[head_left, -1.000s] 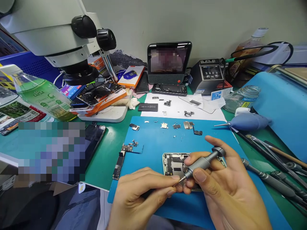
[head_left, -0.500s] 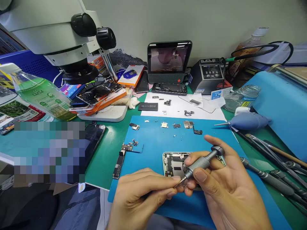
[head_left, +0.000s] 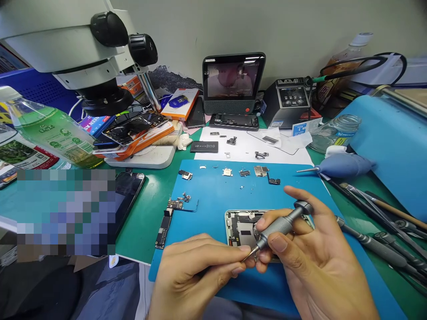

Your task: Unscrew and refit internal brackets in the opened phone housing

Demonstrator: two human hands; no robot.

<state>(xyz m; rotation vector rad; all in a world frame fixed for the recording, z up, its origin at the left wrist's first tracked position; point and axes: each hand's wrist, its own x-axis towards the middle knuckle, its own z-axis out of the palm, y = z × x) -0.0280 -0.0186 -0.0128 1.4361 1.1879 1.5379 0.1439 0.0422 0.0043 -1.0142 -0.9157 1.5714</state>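
My right hand (head_left: 320, 262) is closed around a grey precision screwdriver (head_left: 278, 230), which is tilted with its tip down to the left. The thumb and fingers grip the knurled handle. At the thin tip, my left hand (head_left: 196, 271) pinches with thumb and forefinger; whether a small part is also between them is hidden. Behind and below the hands lies an opened phone housing (head_left: 245, 231), partly covered by the right fingers. It rests on a blue mat (head_left: 207, 191).
Along the mat's far side lie several small phone parts, with a logic board (head_left: 163, 229) at left. A battery (head_left: 204, 146) lies beyond. A microscope (head_left: 106, 98) overhangs the left. Screwdrivers and brushes (head_left: 380, 249), an air blower (head_left: 347, 166) and a glass jar (head_left: 336, 133) are at right.
The whole scene has shifted slightly left in view, while both hands and the screwdriver keep nearly the same pose.
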